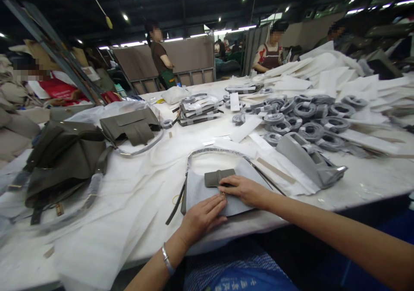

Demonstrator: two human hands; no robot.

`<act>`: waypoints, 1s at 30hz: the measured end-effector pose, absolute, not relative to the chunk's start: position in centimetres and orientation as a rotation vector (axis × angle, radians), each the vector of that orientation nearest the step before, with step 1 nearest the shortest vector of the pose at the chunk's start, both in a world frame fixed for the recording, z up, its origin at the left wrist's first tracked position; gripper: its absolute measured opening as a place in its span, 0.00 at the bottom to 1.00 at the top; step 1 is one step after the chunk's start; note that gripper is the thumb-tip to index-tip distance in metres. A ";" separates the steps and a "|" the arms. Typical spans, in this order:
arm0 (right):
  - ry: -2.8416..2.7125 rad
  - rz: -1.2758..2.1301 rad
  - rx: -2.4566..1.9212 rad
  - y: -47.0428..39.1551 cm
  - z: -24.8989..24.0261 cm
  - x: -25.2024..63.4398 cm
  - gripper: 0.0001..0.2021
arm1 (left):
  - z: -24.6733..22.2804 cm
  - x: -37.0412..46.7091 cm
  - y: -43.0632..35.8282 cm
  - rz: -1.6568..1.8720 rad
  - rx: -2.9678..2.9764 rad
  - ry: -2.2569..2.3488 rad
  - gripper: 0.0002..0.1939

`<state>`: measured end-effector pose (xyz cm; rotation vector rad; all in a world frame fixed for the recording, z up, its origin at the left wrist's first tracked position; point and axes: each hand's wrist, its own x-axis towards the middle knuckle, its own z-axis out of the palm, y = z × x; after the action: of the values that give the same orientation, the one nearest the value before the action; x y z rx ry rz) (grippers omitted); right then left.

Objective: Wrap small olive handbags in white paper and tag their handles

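Note:
A handbag (pixel 183 204) lies at the table's front edge, with a pale grey-blue protective sheet (pixel 198 189) over its front. Its plastic-wrapped handle (pixel 213 150) arches away behind it. On the sheet rests the bag's dark olive flap (pixel 211 178), with a small gold-coloured clasp below it. My right hand (pixel 244 190) has its fingers bent together on the flap's end at the clasp. Fingers stretched out, my left hand (pixel 207 213) lies flat on the sheet, its tips beside the clasp. Exactly what the right fingertips pinch is partly hidden.
Dark olive bags (pixel 69 157) stand at left, another bag (pixel 131 127) behind them. Plastic-wrapped strap coils (pixel 304 109) pile up at right, near a grey bag (pixel 300 159) and white sheets (pixel 343 79). Bundled pieces (pixel 199 112) lie mid-table. Several people are around the table.

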<state>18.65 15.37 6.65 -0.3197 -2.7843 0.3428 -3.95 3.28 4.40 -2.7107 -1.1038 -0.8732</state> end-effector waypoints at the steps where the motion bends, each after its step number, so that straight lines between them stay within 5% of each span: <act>1: -2.780 0.351 -0.328 15.3 6.6 18.7 0.20 | 4.3 -3.9 3.2 -0.875 -2.710 -1.108 0.23; 22: -2.918 0.397 -0.493 14.2 6.9 18.9 0.23 | 7.8 -1.6 1.7 -0.486 -2.958 -1.412 0.25; 30: -2.937 0.429 -0.260 16.1 8.1 16.6 0.08 | 7.4 -1.2 1.1 -0.523 -2.924 -1.463 0.26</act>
<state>16.59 16.14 8.10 -0.2597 -2.9366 0.4289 -1.18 1.07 7.39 -2.9243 -1.4626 -0.5231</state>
